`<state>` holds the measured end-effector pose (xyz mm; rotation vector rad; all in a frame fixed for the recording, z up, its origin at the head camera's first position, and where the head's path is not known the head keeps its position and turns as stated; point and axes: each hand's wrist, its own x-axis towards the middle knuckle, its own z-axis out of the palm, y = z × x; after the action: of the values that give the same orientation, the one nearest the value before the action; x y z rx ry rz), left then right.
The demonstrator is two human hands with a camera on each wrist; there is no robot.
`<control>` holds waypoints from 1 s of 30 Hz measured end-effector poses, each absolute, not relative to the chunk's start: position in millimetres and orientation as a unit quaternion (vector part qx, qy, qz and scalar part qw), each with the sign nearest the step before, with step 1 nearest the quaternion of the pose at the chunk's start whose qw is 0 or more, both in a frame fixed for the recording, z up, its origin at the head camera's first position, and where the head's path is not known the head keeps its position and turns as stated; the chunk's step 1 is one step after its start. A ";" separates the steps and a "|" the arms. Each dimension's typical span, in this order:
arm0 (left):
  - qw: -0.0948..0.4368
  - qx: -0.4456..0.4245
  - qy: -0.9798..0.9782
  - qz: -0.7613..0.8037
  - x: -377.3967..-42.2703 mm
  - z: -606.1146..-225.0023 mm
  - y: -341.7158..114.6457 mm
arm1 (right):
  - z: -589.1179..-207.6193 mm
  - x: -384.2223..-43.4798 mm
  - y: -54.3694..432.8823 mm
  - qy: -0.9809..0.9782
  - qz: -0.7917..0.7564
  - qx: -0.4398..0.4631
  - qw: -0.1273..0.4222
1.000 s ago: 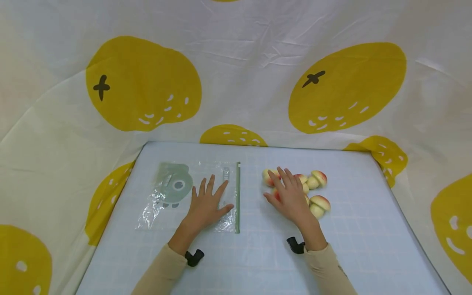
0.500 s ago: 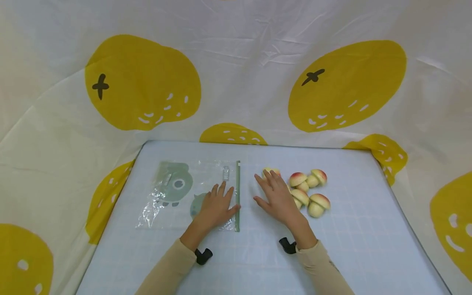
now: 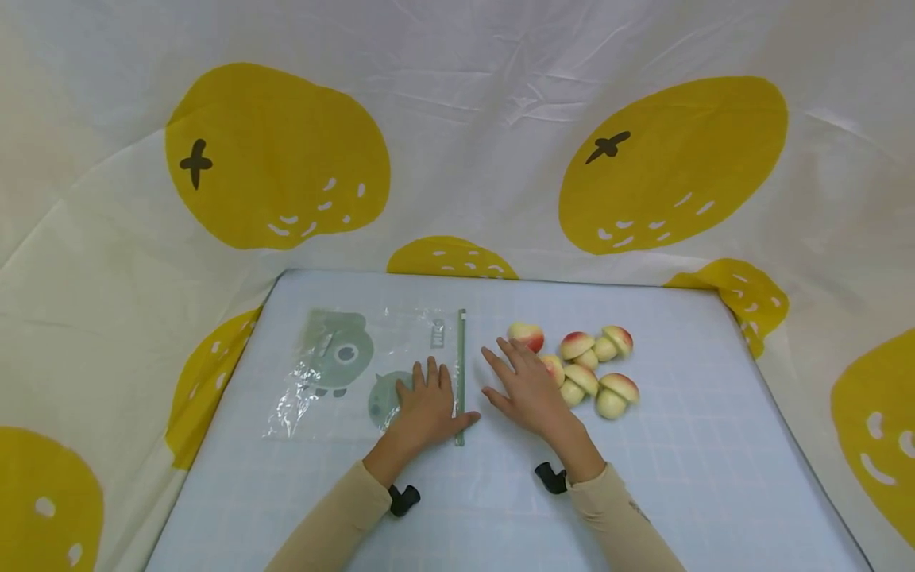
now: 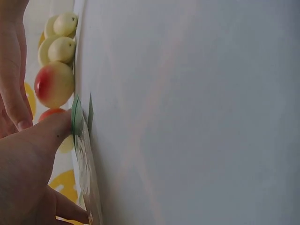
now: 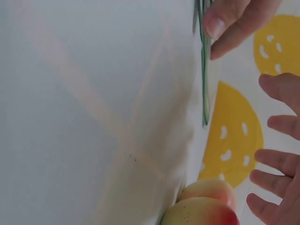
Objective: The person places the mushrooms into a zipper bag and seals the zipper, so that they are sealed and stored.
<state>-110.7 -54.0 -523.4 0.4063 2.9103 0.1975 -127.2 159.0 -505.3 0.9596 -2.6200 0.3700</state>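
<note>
Transparent bag [image 3: 382,353] with green printed figures lies flat on the pale table [image 3: 715,397], at the left of my head view, its green zip strip [image 3: 461,357] along the right edge. I see the left hand [image 3: 429,409] over this side of the bag, its fingers spread and rather straight, the thumb lying across the strip; how firmly it presses, I cannot tell. The right hand [image 3: 525,389] I see above the table, also with fingers spread, between the strip and a group of six mushroom-shaped pieces [image 3: 582,380], cream with red on their caps. In my right wrist view, its fingertips are apart from these pieces. Behind the table, a whitish cloth [image 3: 472,167] shows big yellow fruits.
</note>
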 end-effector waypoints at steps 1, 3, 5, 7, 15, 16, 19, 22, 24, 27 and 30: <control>0.101 0.136 0.983 0.066 -110.9 -524.4 -53.1 | -505.5 -126.8 158.2 -0.919 0.130 0.337 0.158; 0.104 0.133 0.984 0.065 -111.4 -526.1 -51.6 | -506.6 -126.3 156.6 -0.920 0.132 0.339 0.148; 0.105 0.131 0.984 0.063 -111.9 -527.4 -50.5 | -508.5 -126.1 155.1 -0.922 0.133 0.339 0.136; 0.106 0.129 0.984 0.062 -112.1 -527.9 -49.9 | -510.7 -125.7 153.8 -0.924 0.132 0.337 0.126; 0.111 0.115 0.983 0.088 -111.7 -527.0 -50.4 | -515.5 -123.4 148.9 -0.931 0.128 0.331 0.082; 0.112 0.115 0.983 0.087 -111.6 -526.6 -50.6 | -515.5 -123.1 147.9 -0.933 0.124 0.331 0.074; 0.107 0.116 0.984 0.084 -111.0 -526.1 -51.5 | -515.2 -122.8 144.7 -0.937 0.112 0.329 0.043; 0.100 0.120 0.984 0.081 -110.2 -525.7 -52.2 | -515.2 -123.0 140.8 -0.940 0.100 0.326 0.016; 0.096 0.122 0.985 0.080 -109.7 -525.7 -52.8 | -515.6 -123.6 138.1 -0.941 0.096 0.326 -0.001; 0.091 0.124 0.985 0.082 -109.1 -525.6 -53.2 | -517.0 -124.7 134.3 -0.940 0.090 0.328 -0.018; 0.086 0.124 0.985 0.082 -109.2 -526.1 -53.2 | -519.0 -125.4 131.9 -0.940 0.077 0.333 -0.024</control>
<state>-109.2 -53.2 -526.1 0.3694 2.9358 0.2451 -125.4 131.9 -519.0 1.0616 -2.9980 0.2459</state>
